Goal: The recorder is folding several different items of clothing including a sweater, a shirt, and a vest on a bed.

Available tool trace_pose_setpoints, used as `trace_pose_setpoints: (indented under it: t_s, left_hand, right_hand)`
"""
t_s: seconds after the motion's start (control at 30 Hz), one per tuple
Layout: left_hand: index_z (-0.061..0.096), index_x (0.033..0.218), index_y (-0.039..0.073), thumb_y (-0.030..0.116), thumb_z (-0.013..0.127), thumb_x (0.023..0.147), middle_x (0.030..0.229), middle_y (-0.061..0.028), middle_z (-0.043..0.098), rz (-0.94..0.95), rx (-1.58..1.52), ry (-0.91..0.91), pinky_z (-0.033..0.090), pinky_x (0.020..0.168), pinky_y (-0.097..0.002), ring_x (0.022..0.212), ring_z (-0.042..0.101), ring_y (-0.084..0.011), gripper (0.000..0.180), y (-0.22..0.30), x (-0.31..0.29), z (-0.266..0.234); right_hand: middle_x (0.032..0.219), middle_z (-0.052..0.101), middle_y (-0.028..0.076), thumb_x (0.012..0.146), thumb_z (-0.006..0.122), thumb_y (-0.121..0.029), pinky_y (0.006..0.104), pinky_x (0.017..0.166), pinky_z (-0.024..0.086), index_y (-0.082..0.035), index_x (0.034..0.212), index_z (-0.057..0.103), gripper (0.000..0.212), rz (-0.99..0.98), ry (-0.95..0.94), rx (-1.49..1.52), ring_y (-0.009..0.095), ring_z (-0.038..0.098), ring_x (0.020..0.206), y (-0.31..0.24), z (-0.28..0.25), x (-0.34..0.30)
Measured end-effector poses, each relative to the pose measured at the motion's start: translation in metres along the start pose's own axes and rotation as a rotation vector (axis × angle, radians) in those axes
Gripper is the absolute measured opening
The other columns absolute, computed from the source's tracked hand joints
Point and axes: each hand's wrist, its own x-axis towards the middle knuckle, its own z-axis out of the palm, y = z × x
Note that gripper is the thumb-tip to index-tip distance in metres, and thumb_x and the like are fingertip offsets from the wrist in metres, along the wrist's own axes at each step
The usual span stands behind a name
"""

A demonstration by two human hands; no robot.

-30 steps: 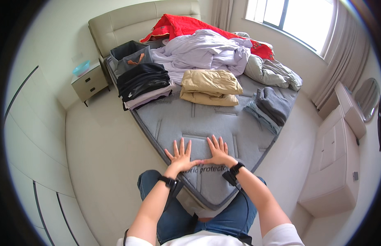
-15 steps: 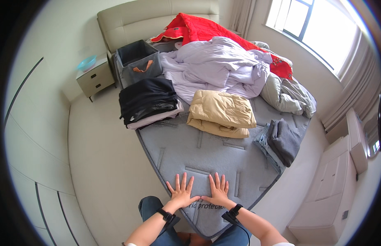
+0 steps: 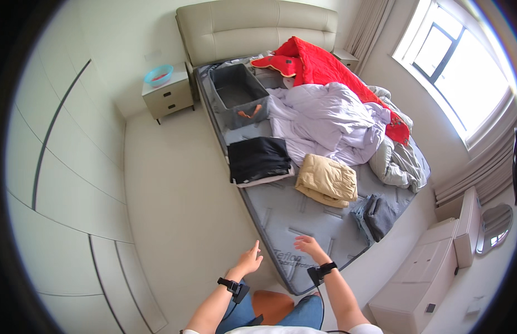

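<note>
My left hand (image 3: 249,260) hovers beside the bed's near left edge, its index finger stretched out and nothing in it. Above the near corner of the grey mattress (image 3: 272,222) is my right hand (image 3: 309,246), empty, with loosely bent fingers pointing left. Both wrists carry black straps with small devices. The closest things on the mattress are a folded beige padded garment (image 3: 328,178), a stack of folded black clothes (image 3: 259,158) over a pale pink piece, and folded jeans with a dark grey garment (image 3: 379,214).
Farther up lie a rumpled lavender quilt (image 3: 333,119), a red quilt (image 3: 325,64), grey-green bedding (image 3: 400,164) and a grey fabric storage box (image 3: 239,94). A nightstand (image 3: 168,100) with a blue basin (image 3: 158,74) stands left of the headboard (image 3: 258,30); a low cabinet (image 3: 420,267) is on the right.
Both hands have come up off the mattress, where they lay flat with fingers spread. My left hand is now past the bed's edge. The view has shifted back, showing more floor.
</note>
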Motion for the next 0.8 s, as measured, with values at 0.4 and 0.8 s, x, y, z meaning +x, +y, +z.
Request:
trace_pose_setpoints:
  t_s: [0.4, 0.8]
  left_hand:
    - [0.025, 0.14, 0.001, 0.019, 0.058, 0.085, 0.106, -0.011, 0.063, -0.14, -0.181, 0.134, 0.05, 0.08, -0.0373, 0.091, 0.063, -0.026, 0.067, -0.057, -0.086, -0.222]
    - [0.028, 0.139, 0.0, 0.013, 0.055, 0.087, 0.104, -0.0126, 0.064, -0.044, -0.252, 0.129, 0.051, 0.078, -0.0324, 0.088, 0.065, -0.0231, 0.061, -0.019, -0.064, -0.256]
  right_hand:
    - [0.092, 0.066, 0.006, 0.086, 0.058, -0.016, 0.0247, 0.07, 0.048, 0.002, 0.111, 0.058, 0.031, -0.122, 0.026, -0.093, 0.013, 0.062, 0.078, -0.209, 0.109, -0.023]
    - [0.086, 0.065, 0.003, 0.086, 0.061, -0.02, 0.0199, 0.062, 0.045, -0.001, 0.099, 0.064, 0.023, -0.11, 0.077, -0.049, 0.009, 0.061, 0.076, -0.225, 0.089, -0.034]
